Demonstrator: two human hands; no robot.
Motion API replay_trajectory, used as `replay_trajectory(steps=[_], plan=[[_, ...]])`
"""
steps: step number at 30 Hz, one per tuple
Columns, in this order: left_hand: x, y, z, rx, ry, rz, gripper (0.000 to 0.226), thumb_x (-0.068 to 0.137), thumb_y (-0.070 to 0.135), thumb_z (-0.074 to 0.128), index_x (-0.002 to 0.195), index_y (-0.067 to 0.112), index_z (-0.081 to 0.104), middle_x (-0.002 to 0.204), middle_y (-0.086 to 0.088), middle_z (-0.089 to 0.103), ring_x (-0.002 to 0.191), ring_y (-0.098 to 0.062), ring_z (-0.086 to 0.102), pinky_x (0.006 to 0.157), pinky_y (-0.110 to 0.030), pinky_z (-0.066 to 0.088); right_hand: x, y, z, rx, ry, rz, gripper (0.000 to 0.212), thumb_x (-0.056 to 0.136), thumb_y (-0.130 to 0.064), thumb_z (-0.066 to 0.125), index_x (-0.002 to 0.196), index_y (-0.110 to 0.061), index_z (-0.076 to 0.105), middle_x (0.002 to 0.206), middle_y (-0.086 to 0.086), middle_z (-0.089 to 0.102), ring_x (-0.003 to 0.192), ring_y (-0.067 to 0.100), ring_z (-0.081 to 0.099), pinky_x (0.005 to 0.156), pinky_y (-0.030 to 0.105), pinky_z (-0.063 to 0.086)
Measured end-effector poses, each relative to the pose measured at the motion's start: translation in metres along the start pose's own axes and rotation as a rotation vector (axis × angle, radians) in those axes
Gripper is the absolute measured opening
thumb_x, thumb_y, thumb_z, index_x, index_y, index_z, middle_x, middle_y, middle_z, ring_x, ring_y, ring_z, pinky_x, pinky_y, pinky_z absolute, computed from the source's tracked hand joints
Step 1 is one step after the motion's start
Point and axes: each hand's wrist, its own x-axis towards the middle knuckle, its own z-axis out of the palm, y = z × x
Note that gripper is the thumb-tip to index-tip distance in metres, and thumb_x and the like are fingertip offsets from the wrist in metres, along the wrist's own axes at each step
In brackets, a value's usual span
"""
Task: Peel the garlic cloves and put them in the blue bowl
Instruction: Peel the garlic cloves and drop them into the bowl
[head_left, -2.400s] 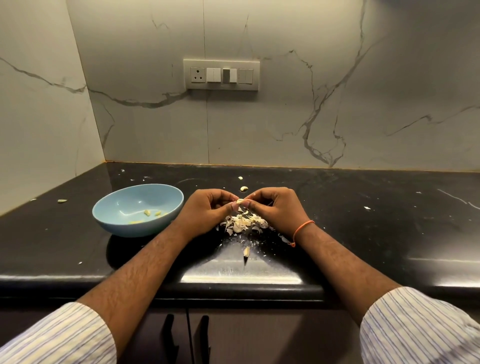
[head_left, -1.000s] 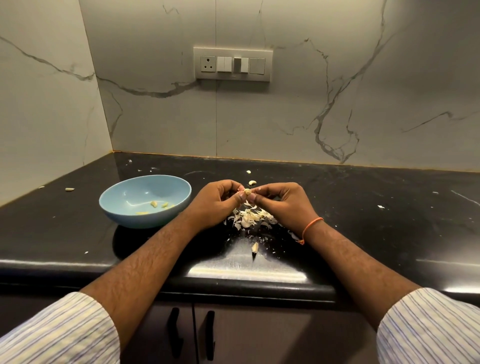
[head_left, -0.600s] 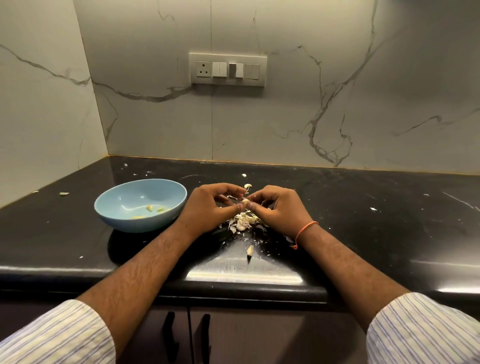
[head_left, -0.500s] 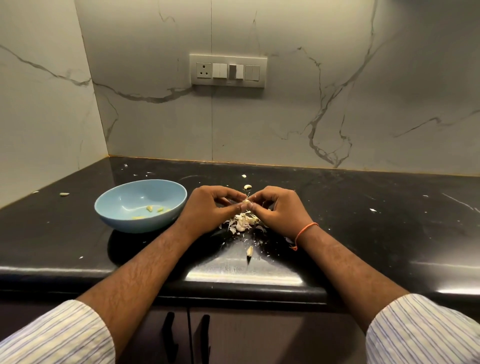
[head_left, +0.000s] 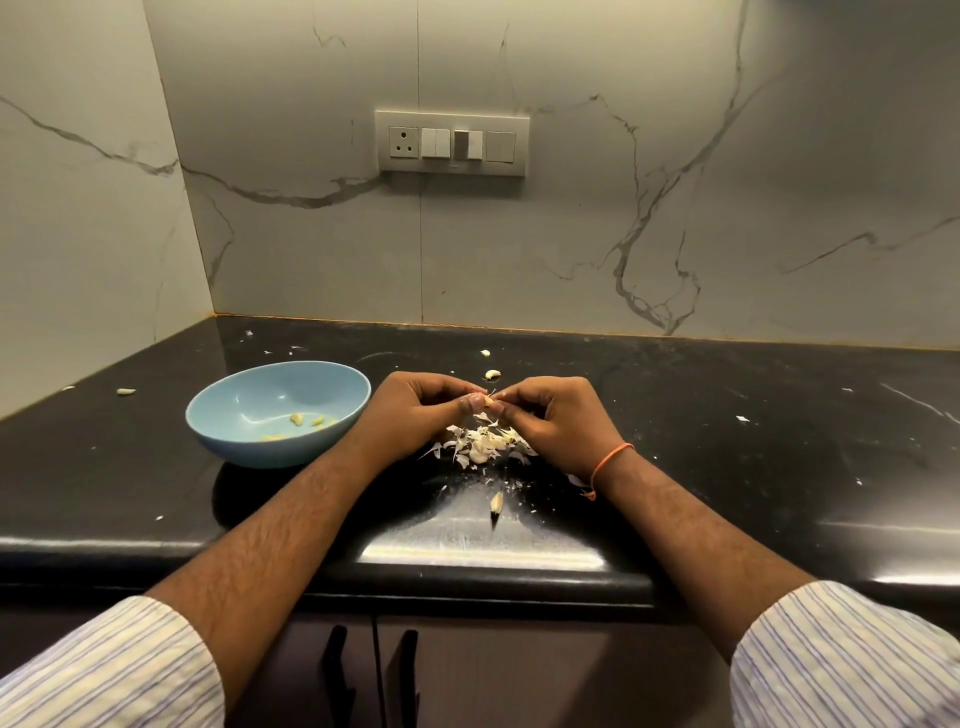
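Observation:
My left hand (head_left: 415, 415) and my right hand (head_left: 556, 421) meet fingertip to fingertip over the black counter (head_left: 727, 467), both pinching one small garlic clove (head_left: 488, 400). Most of the clove is hidden by my fingers. Below them lies a heap of pale garlic skins (head_left: 483, 441). The blue bowl (head_left: 228, 415) stands just left of my left hand, with a few peeled cloves (head_left: 297, 419) inside. One unpeeled clove (head_left: 496, 503) lies nearer the counter's front edge.
Two loose cloves (head_left: 492, 373) lie behind my hands, another piece (head_left: 125, 391) far left by the side wall. Skin flakes are scattered over the counter. A switch panel (head_left: 452, 144) is on the marble back wall. Cabinet doors with dark handles (head_left: 374, 675) sit below the counter's edge.
My hands have stayed together over the skin heap, working the same clove with small finger movements. The bowl and loose cloves have not moved; only the camera shifted slightly.

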Motion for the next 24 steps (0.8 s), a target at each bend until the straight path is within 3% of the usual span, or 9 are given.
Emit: replay_trajectory(steps=[6, 11, 20, 24], plan=[[0.0006, 0.0006, -0.0034, -0.115, -0.015, -0.085, 0.017, 0.093, 0.023, 0.078, 0.110, 0.019, 0.083, 0.087, 0.000, 0.080, 0.077, -0.004, 0.070, 0.076, -0.032, 0.062, 0.0018, 0.0001, -0.0035, 0.162, -0.050, 0.094, 0.010, 0.095, -0.017, 0.078, 0.103, -0.014, 0.084, 0.083, -0.006, 0.080, 0.079, 0.007, 0.076, 0.075, 0.024, 0.061], [0.0000, 0.0009, -0.0020, -0.088, 0.004, -0.041, 0.019, 0.094, 0.021, 0.077, 0.112, 0.016, 0.082, 0.085, 0.001, 0.080, 0.074, -0.007, 0.071, 0.071, -0.030, 0.063, 0.0023, -0.0018, -0.0019, 0.208, -0.030, 0.149, 0.010, 0.093, -0.019, 0.079, 0.101, -0.015, 0.084, 0.084, -0.003, 0.081, 0.081, 0.014, 0.078, 0.079, 0.032, 0.064], [0.0027, -0.0024, -0.0006, -0.008, -0.014, -0.028, 0.016, 0.100, 0.017, 0.070, 0.113, 0.014, 0.078, 0.085, 0.001, 0.080, 0.075, -0.007, 0.073, 0.067, -0.023, 0.061, 0.0012, -0.0030, -0.0028, 0.264, -0.024, 0.215, 0.012, 0.088, -0.021, 0.085, 0.098, -0.014, 0.084, 0.085, -0.004, 0.081, 0.081, 0.012, 0.078, 0.076, 0.025, 0.061], [0.0041, -0.0050, -0.0001, 0.039, -0.007, -0.022, 0.010, 0.101, 0.017, 0.070, 0.108, 0.019, 0.076, 0.088, -0.005, 0.080, 0.074, -0.011, 0.073, 0.066, -0.022, 0.061, 0.0017, -0.0024, -0.0034, 0.272, -0.035, 0.216, 0.015, 0.087, -0.025, 0.086, 0.096, -0.013, 0.084, 0.085, -0.002, 0.081, 0.083, 0.018, 0.078, 0.079, 0.034, 0.065]])
